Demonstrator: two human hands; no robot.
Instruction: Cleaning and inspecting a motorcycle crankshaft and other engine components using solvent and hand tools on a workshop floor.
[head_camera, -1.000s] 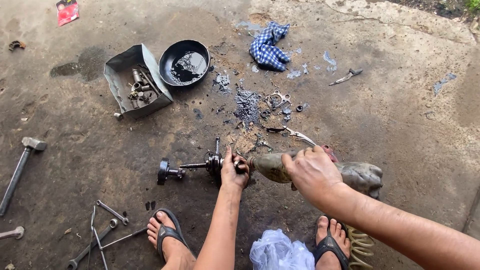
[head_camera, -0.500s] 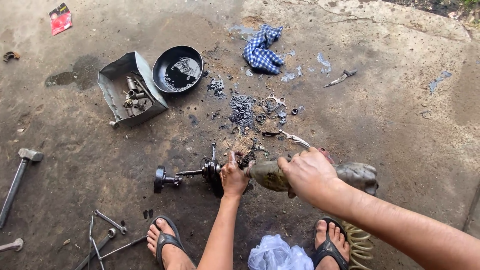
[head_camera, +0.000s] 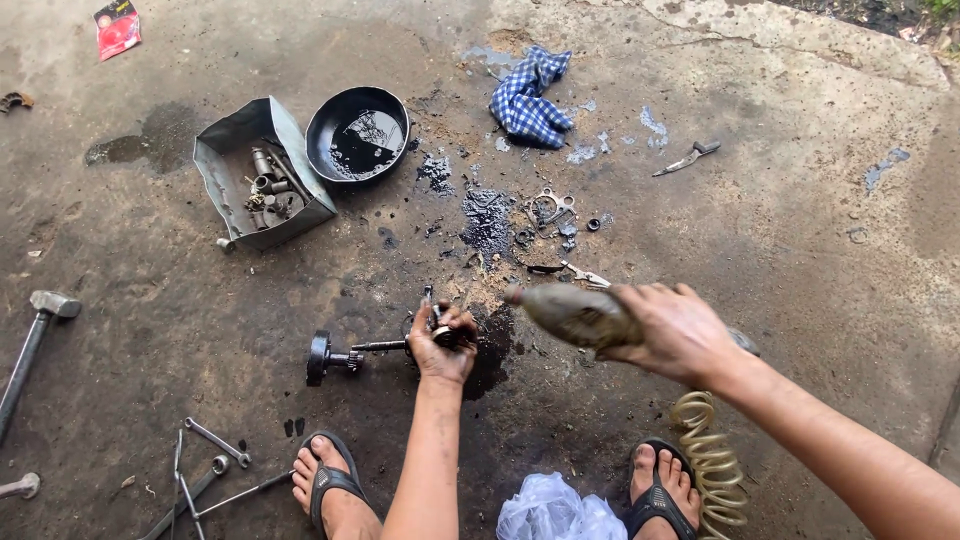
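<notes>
Left hand (head_camera: 441, 343) grip closed around a greasy shaft part (head_camera: 352, 352) lying on the concrete floor (head_camera: 820, 240), right hand (head_camera: 675, 330) grip wrapped round a grimy air tool (head_camera: 572, 314) just right of it, coiled hose (head_camera: 708, 462) near, metal tray (head_camera: 262, 170) and black oil pan (head_camera: 357, 133) far left, checked rag (head_camera: 528, 93) beyond.

— How do our hands sit?

— Our left hand (head_camera: 441, 345) is out straight in front of us, forearm running up the middle, fingers curled tight in a closed grip, grimy and dark.

— And the right?

— Our right hand (head_camera: 676, 333) comes in from the lower right, arm slanting across, knuckles up, fingers wrapped in a firm grip, held a little above the ground, near the left hand, not touching.
</notes>
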